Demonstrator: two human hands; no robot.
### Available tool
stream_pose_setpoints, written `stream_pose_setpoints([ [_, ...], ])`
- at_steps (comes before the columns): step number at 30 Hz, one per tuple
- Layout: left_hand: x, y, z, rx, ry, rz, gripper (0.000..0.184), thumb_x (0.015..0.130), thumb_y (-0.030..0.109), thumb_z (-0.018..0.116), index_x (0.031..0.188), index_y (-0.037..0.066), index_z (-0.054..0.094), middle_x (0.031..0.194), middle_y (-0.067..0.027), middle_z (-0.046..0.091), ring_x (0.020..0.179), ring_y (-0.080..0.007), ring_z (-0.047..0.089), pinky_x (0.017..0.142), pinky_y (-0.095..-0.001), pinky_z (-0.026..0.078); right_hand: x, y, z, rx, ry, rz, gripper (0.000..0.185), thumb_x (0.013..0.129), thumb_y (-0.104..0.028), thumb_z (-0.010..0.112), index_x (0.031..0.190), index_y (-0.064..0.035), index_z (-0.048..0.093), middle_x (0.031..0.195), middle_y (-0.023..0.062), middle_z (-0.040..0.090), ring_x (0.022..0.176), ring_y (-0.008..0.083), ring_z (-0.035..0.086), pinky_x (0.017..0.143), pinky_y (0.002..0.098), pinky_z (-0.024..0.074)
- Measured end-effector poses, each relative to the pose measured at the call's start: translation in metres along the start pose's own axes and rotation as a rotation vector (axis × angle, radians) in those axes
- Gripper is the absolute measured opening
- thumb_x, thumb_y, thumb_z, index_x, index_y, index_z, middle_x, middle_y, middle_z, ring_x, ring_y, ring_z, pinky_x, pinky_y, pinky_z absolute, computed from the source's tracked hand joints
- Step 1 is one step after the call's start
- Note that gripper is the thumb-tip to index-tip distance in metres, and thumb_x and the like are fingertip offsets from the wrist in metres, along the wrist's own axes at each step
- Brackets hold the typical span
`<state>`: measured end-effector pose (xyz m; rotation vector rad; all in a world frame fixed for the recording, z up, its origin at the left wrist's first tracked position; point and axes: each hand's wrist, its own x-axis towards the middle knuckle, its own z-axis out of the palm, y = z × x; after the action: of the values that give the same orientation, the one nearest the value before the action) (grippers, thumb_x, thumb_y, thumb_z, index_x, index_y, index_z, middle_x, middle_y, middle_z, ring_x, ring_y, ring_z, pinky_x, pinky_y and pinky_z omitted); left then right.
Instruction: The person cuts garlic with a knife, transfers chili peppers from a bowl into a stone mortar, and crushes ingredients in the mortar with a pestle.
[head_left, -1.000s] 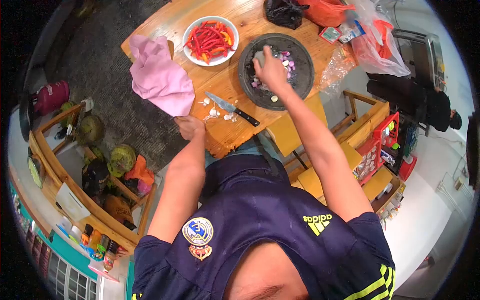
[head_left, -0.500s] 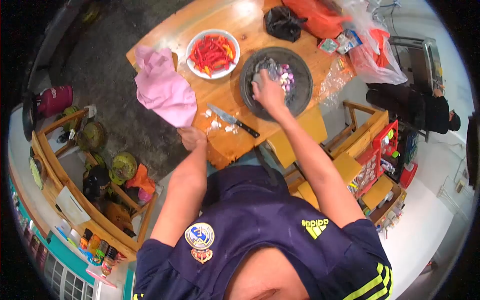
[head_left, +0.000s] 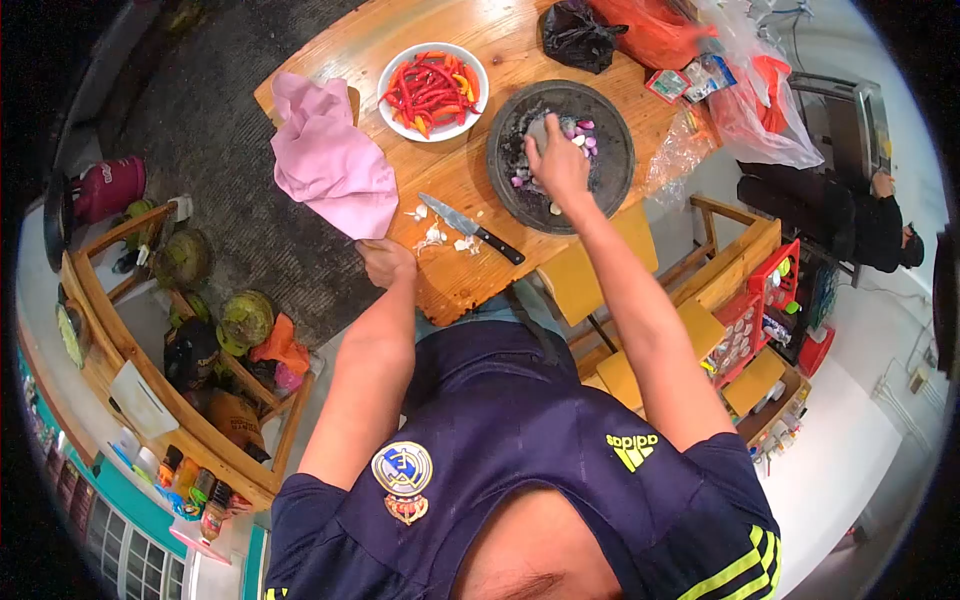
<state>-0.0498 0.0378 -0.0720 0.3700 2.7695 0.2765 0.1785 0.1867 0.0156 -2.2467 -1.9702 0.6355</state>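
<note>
My right hand (head_left: 562, 170) is closed over a dark stone pestle (head_left: 540, 129), pressing inside a wide, shallow stone mortar (head_left: 612, 185). Purple shallots (head_left: 582, 130) and a few pale cloves lie around the pestle, some on its near side. At the left edge of the wooden table (head_left: 455, 290), my left hand (head_left: 388, 263) is closed around the edge, just under the corner of a pink cloth (head_left: 335, 165); some of its fingers are hidden. Between the hands lies a knife (head_left: 470, 228) with a black handle, beside white peel scraps (head_left: 432, 236).
A white bowl (head_left: 483, 75) of red and orange chillies stands left of the mortar. Black (head_left: 580, 38) and clear plastic bags (head_left: 770, 130) and small packets (head_left: 668, 85) lie at the far right. Yellow stools (head_left: 575, 285) stand below the table. Another person (head_left: 860, 220) is at the right.
My right hand has pushed the pestle slightly up and right, and shallots have spread to its near side. My left hand stays at the table edge. The whole view has shifted a little.
</note>
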Motion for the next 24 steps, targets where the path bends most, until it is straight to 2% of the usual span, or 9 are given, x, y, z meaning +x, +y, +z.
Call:
stream_pose_setpoints([
  [3, -0.002, -0.007, 0.005, -0.008, 0.004, 0.014, 0.043, 0.092, 0.04, 0.028, 0.109, 0.008, 0.051, 0.08, -0.0264, 0.063, 0.077, -0.0454, 0.06, 0.07, -0.0554, 0.045, 0.051, 0.031, -0.005, 0.084, 0.045, -0.004, 0.039, 0.079, -0.034, 0.058, 0.103, -0.0055, 0.045, 0.079, 0.0247, 0.062, 0.076, 0.0441, 0.061, 0.064, 0.0502, 0.0482],
  [6, -0.001, 0.005, -0.001, -0.016, -0.015, -0.005, 0.043, 0.092, 0.04, 0.029, 0.108, 0.008, 0.052, 0.08, -0.0262, 0.063, 0.077, -0.0454, 0.06, 0.07, -0.0553, 0.045, 0.021, 0.015, 0.0, -0.009, -0.009, 0.006, 0.043, 0.079, -0.032, 0.058, 0.11, -0.005, 0.044, 0.087, 0.0308, 0.06, 0.085, 0.0445, 0.06, 0.072, 0.0511, 0.047],
  [7, -0.001, 0.003, -0.003, 0.0, -0.026, -0.025, 0.043, 0.092, 0.04, 0.029, 0.108, 0.008, 0.052, 0.08, -0.0261, 0.063, 0.076, -0.0454, 0.06, 0.07, -0.0552, 0.045, 0.003, 0.013, 0.018, -0.046, 0.172, -0.154, 0.046, 0.079, -0.03, 0.058, 0.114, -0.0052, 0.043, 0.08, 0.029, 0.061, 0.08, 0.0434, 0.061, 0.069, 0.0505, 0.0478],
  [11, -0.002, 0.002, -0.003, 0.013, -0.038, -0.036, 0.042, 0.091, 0.041, 0.03, 0.108, 0.009, 0.051, 0.081, -0.0252, 0.063, 0.078, -0.0452, 0.06, 0.07, -0.055, 0.045, 0.029, 0.008, -0.012, 0.012, 0.09, 0.028, 0.035, 0.08, -0.03, 0.057, 0.101, -0.004, 0.048, 0.074, 0.0242, 0.062, 0.073, 0.0397, 0.063, 0.065, 0.0464, 0.0488],
  [13, 0.002, 0.003, -0.005, -0.036, -0.03, 0.002, 0.042, 0.092, 0.041, 0.029, 0.108, 0.009, 0.051, 0.083, -0.0266, 0.063, 0.08, -0.0457, 0.059, 0.071, -0.0552, 0.045, 0.084, 0.044, -0.002, 0.598, -0.472, 0.436, 0.042, 0.076, -0.041, 0.061, 0.09, -0.0024, 0.05, 0.073, 0.019, 0.063, 0.068, 0.0341, 0.062, 0.062, 0.0412, 0.0469],
  [15, 0.0, -0.002, 0.0, -0.033, -0.029, 0.01, 0.042, 0.092, 0.04, 0.028, 0.108, 0.009, 0.051, 0.084, -0.0274, 0.062, 0.08, -0.046, 0.059, 0.072, -0.0552, 0.045, 0.055, 0.026, 0.03, 0.324, -0.149, 0.141, 0.049, 0.077, -0.044, 0.063, 0.097, -0.0019, 0.047, 0.069, 0.0145, 0.061, 0.057, 0.0251, 0.06, 0.051, 0.038, 0.0484],
  [16, -0.001, -0.002, 0.002, -0.027, -0.036, -0.02, 0.042, 0.092, 0.041, 0.028, 0.108, 0.009, 0.051, 0.084, -0.0275, 0.062, 0.08, -0.0461, 0.059, 0.072, -0.0552, 0.045, 0.022, -0.007, 0.024, 0.068, 0.083, 0.008, 0.046, 0.08, -0.04, 0.059, 0.101, -0.0026, 0.046, 0.075, 0.0228, 0.063, 0.065, 0.0383, 0.063, 0.058, 0.0475, 0.0487],
  [17, -0.002, -0.008, -0.002, 0.001, -0.047, -0.038, 0.042, 0.092, 0.041, 0.028, 0.109, 0.009, 0.051, 0.083, -0.0276, 0.062, 0.081, -0.0463, 0.059, 0.073, -0.0553, 0.044, -0.001, -0.023, 0.011, 0.019, 0.002, 0.016, 0.044, 0.081, -0.039, 0.056, 0.104, -0.0025, 0.045, 0.084, 0.0291, 0.062, 0.076, 0.0456, 0.06, 0.068, 0.0516, 0.0473],
  [24, -0.002, 0.001, -0.002, -0.04, -0.031, -0.022, 0.042, 0.092, 0.04, 0.028, 0.113, 0.011, 0.05, 0.083, -0.0282, 0.062, 0.079, -0.0465, 0.059, 0.072, -0.0556, 0.044, 0.031, 0.015, 0.012, 0.092, 0.028, 0.043, 0.044, 0.08, -0.037, 0.058, 0.107, -0.0046, 0.046, 0.079, 0.0268, 0.062, 0.074, 0.0418, 0.062, 0.067, 0.0498, 0.0486],
])
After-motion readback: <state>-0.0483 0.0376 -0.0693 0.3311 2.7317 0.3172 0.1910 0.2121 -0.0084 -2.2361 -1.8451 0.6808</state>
